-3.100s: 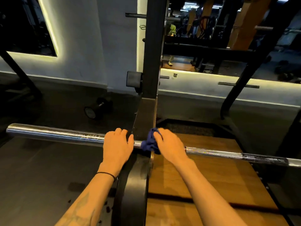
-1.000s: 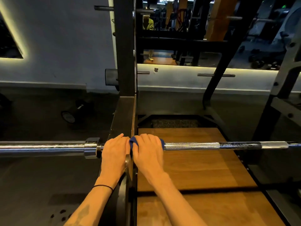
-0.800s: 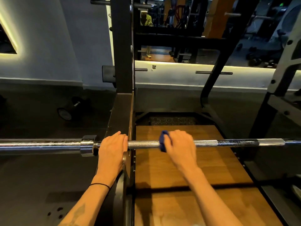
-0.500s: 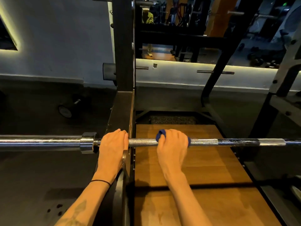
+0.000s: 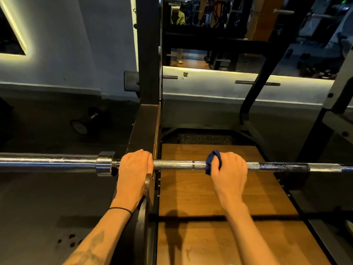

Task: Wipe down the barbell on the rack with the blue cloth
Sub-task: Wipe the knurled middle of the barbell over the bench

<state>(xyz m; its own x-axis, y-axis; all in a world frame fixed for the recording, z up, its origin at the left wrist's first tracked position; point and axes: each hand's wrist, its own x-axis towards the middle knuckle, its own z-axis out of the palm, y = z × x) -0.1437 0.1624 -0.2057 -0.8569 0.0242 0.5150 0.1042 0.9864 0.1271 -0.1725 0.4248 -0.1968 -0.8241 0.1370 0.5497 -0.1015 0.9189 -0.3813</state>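
Open shaft runs from the right hand (image 5: pixel 230 172) toward 3 o'clock, past a dark-coated stretch to a bright band near the frame edge; toward 9 o'clock, only a short bare knurled section separates it from the left hand (image 5: pixel 133 169). The barbell (image 5: pixel 177 165) lies level across the view, its long axis running 9 to 3 o'clock, with its thick sleeve and collar (image 5: pixel 104 163) extending out to the left edge. Both hands lie over the bar from the near side, knuckles up. The left hand's fingers curl over the bare shaft just right of the collar, tight against the black rack upright (image 5: pixel 149 73), which rises at 12 o'clock and hems that hand in. The right hand grips the blue cloth (image 5: pixel 213 162) wrapped round the shaft, a fold of it sticking out on the hand's left side. Below the bar, a wooden platform (image 5: pixel 191 236) fills the area from 5 to 6 o'clock, and dark floor (image 5: pixel 47 207) lies at 7 to 8 o'clock. A dumbbell (image 5: pixel 82 125) lies on the floor at 10 o'clock, well apart from the bar. Slanted black rack struts (image 5: pixel 256 92) stand beyond the bar at 1 to 2 o'clock, in front of a lit wall ledge (image 5: pixel 210 81).
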